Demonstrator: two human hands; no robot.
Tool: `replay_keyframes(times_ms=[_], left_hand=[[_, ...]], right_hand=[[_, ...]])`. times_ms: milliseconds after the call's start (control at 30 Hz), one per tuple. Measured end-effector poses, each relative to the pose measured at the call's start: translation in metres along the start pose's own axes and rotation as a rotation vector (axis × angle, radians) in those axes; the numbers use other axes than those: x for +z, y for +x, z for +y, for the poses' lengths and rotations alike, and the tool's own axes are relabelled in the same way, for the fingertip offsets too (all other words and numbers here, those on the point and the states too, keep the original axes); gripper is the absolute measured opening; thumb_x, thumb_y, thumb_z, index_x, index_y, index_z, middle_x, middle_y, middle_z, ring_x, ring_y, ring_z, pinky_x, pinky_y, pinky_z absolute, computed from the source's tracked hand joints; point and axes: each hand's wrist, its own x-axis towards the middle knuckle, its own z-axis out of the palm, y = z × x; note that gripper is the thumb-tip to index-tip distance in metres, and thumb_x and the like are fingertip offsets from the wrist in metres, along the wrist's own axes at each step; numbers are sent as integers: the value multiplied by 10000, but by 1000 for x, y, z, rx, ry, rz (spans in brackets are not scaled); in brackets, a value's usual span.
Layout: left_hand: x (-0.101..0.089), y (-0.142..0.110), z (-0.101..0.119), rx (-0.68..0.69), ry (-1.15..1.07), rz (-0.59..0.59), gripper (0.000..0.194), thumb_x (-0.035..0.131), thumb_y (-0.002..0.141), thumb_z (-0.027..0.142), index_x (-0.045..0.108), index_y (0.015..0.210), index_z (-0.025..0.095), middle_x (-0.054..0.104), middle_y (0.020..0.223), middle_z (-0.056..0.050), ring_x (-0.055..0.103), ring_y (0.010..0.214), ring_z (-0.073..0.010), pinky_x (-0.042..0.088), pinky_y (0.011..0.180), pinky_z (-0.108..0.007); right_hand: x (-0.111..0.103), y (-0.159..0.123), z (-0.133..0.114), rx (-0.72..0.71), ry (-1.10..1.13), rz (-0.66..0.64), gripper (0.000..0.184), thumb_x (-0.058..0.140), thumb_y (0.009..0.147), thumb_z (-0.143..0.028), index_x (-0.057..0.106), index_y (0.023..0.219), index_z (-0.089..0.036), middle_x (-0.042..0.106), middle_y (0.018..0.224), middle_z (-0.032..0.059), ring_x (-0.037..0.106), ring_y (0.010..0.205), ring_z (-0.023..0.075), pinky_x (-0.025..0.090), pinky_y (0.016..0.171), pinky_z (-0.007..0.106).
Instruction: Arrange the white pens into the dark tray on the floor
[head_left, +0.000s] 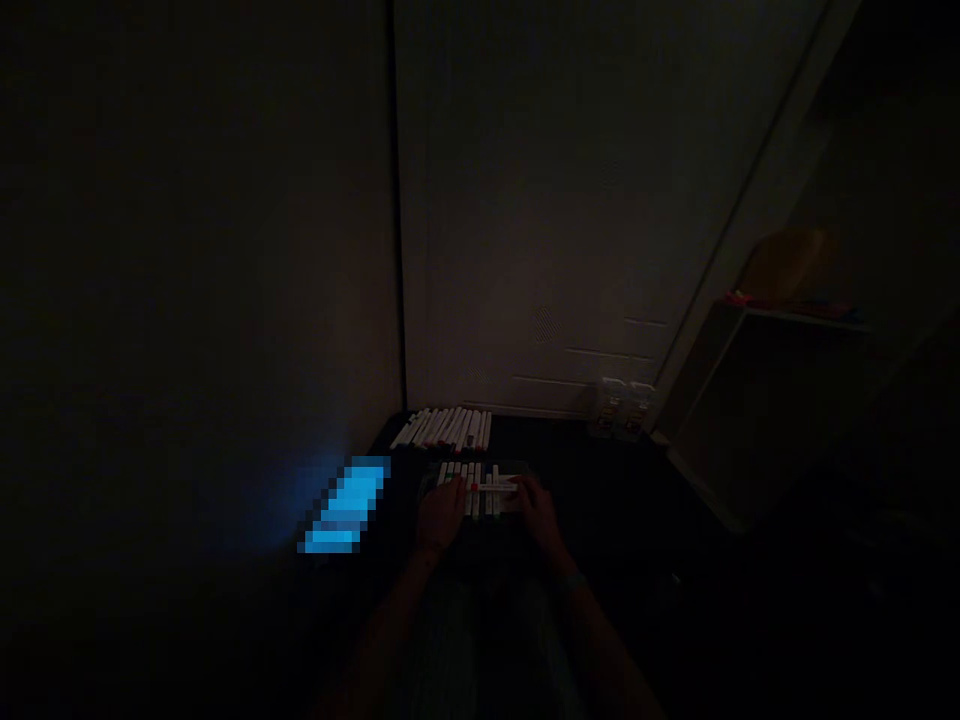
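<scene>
Forearms (609,632) lead to the left hand (441,517) and right hand (540,510), fingertips closed on opposite ends of one white marker (493,487). Poor light could cause a slip, knocking the markers (477,504) beneath askew; beyond the grip lie more white pens (447,430).

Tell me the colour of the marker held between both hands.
White, with a red patch on the marker near the left hand; the head view shows it.
</scene>
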Motion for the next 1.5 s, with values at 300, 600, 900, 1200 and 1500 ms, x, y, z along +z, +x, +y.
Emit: replay_keyframes(times_ms=[300,600,900,1200,1500], left_hand=[[-3,-1,2,1,-1,-2,382,241,909,361,529,1095,195,660,979,-59,611,881,-156,394,777,-274],[-5,-1,4,-3,27,14,398,216,915,352,525,1108,190,653,1020,-64,609,909,-163,396,802,-281],[-6,-1,4,9,29,-1,414,205,916,361,532,1096,182,662,981,-66,614,876,-161,405,782,-279],[-6,-1,4,1,14,-5,387,235,912,345,534,1099,186,652,1023,-61,602,928,-161,399,818,-278],[-3,0,2,3,21,2,398,225,912,346,528,1115,187,653,1021,-67,606,914,-159,405,805,-275]], right_hand=[[0,0,2,7,-43,0,310,342,896,-345,604,1013,-227,652,916,19,591,855,154,425,782,252],[-1,-1,-2,14,-54,-4,305,357,889,-335,611,1016,-223,655,886,24,586,872,166,420,795,267],[-1,-2,-1,-11,-46,4,306,344,898,-340,601,1016,-224,646,910,21,583,876,155,414,805,259],[0,-1,-2,9,-8,-5,312,348,893,-343,603,1019,-214,657,874,19,599,845,156,434,753,241],[-1,-1,-3,25,-42,20,298,365,880,-334,615,994,-220,656,906,26,587,879,166,423,802,266]])
